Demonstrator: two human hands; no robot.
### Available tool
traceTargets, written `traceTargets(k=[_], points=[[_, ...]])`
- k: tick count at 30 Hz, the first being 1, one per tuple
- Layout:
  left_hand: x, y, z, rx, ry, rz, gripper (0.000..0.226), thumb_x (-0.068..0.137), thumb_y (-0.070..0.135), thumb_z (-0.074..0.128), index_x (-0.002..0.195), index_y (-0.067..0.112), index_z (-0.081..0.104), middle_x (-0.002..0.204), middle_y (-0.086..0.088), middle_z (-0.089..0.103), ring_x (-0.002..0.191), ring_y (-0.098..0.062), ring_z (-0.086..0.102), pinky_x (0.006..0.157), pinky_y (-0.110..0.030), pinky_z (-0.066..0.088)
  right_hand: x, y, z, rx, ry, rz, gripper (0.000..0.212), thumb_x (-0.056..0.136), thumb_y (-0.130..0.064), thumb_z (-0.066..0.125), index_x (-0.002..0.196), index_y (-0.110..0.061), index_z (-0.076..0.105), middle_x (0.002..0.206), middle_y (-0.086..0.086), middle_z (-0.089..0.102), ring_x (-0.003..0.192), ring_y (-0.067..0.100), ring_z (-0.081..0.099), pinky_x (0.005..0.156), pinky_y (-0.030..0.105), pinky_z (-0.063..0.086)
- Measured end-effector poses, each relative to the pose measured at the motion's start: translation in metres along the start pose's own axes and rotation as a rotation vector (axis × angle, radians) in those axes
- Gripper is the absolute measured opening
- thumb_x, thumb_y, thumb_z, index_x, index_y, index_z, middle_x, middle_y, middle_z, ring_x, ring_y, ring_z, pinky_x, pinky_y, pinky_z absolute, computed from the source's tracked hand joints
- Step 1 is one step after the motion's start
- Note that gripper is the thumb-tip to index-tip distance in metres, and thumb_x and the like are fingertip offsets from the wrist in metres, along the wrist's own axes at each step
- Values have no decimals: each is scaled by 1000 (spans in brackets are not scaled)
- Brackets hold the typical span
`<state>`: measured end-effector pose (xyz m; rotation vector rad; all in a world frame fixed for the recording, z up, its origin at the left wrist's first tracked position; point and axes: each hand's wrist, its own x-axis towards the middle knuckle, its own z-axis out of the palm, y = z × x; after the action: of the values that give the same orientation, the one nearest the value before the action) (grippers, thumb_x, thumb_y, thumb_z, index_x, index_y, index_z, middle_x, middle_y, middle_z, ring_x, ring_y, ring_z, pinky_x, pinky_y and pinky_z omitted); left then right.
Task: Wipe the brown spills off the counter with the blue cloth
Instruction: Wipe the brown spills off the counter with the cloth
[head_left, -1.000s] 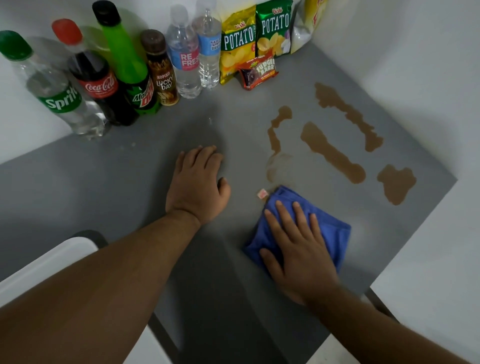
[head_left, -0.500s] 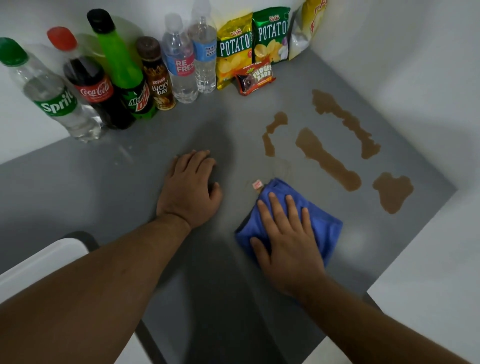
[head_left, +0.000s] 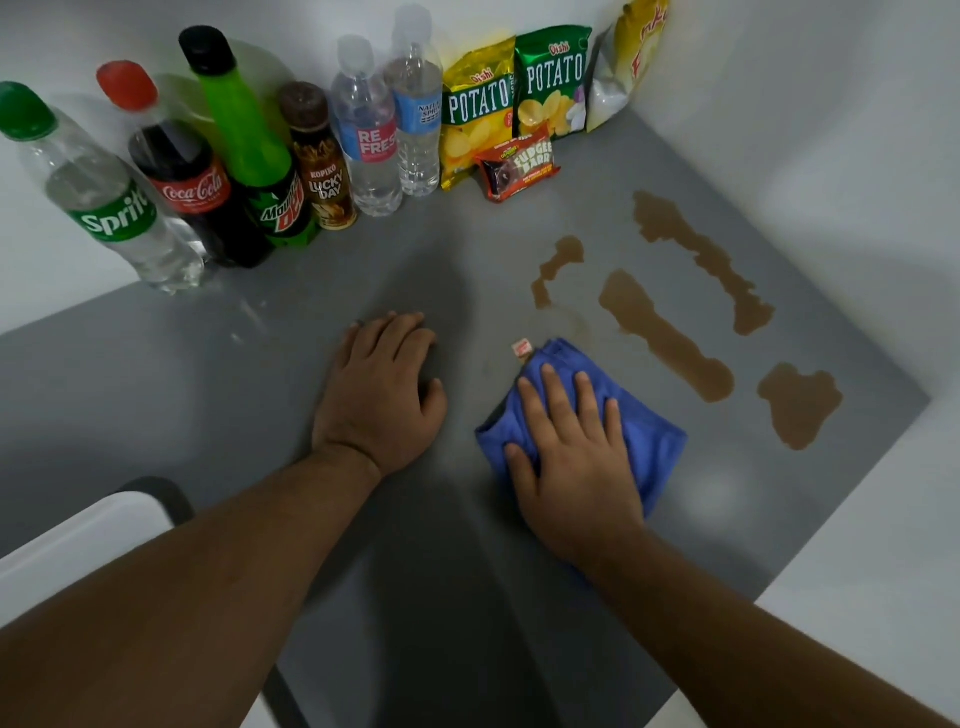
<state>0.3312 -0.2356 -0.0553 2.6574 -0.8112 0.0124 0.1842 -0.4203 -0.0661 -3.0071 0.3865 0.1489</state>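
My right hand lies flat, fingers spread, pressing the folded blue cloth onto the grey counter. A small white tag sticks out at the cloth's far corner. Several brown spills lie beyond and right of the cloth: a thin one, a long streak, a longer far streak and a blob near the right edge. A faint wet smear sits just past the cloth. My left hand rests palm-down on the counter, left of the cloth.
Along the back wall stand several bottles: Sprite, Coca-Cola, Mountain Dew, Kopiko and two water bottles. Chip bags and a Fudgee Barr pack fill the corner. A white wall borders the right.
My right hand has slid the cloth up and left over the lower part of the thin spill, which is now only a faint smear. The left hand has stayed put.
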Motion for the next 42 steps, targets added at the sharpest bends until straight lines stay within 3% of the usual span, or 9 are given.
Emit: traceTargets(k=[4,8,14,20,25,29,34,37,42], points=[[0,2,-1,-18,13,-4,45,87,25,56,130,11,59,149,-10,53,140,-35,45,119,-56,32,43,-14,-5,48,-13,-115,69,105,-58,21,167,-30,12,175,-5,3,161,24,-7,129,51,-3],[-1,-1,-1,-37,21,-7,47,87,24,51,131,10,60,149,-9,53,140,-34,45,121,-56,30,94,8,-20,52,-21,-68,64,107,-52,25,167,-32,11,175,-5,5,161,23,-2,129,48,-2],[1,-3,2,-36,12,-12,46,85,24,54,130,14,59,149,-6,53,141,-32,44,122,-55,28,49,9,-12,70,22,28,67,105,-55,20,167,-29,11,175,-6,0,161,24,-6,129,52,0],[0,-4,3,-38,22,-12,48,85,24,60,131,12,60,149,-7,53,140,-32,45,122,-54,29,94,-13,-13,50,-19,-137,67,105,-57,18,167,-31,10,175,-6,2,161,24,-8,129,49,-6],[2,-6,2,-68,8,-14,52,85,32,55,133,14,59,150,-4,52,142,-28,43,124,-51,26,142,22,-27,76,-3,-10,63,109,-50,24,167,-29,11,175,-4,4,161,23,-1,129,47,-2],[7,-7,2,-64,45,-32,50,81,34,56,125,13,65,141,-4,59,129,-30,52,113,-50,41,108,21,-23,90,11,66,65,107,-53,16,167,-29,7,175,-6,-2,161,24,-6,130,49,-2],[26,-7,-1,-42,137,-88,45,77,28,57,118,12,66,126,-7,66,112,-32,60,92,-45,50,100,-8,-16,52,-31,-60,70,103,-58,13,167,-31,6,174,-7,-7,160,25,-12,129,52,-4],[45,-15,-4,-44,185,-83,44,78,24,57,117,7,66,122,-13,67,109,-36,61,95,-46,49,131,-5,-22,52,-5,-112,65,107,-53,21,167,-31,10,175,-6,2,161,23,-7,130,49,-3],[66,-38,-7,2,148,-146,46,80,28,55,120,8,64,132,-13,63,120,-36,56,102,-46,43,137,4,-26,100,19,17,62,109,-49,24,167,-30,10,175,-6,3,161,21,-3,130,48,-1]])
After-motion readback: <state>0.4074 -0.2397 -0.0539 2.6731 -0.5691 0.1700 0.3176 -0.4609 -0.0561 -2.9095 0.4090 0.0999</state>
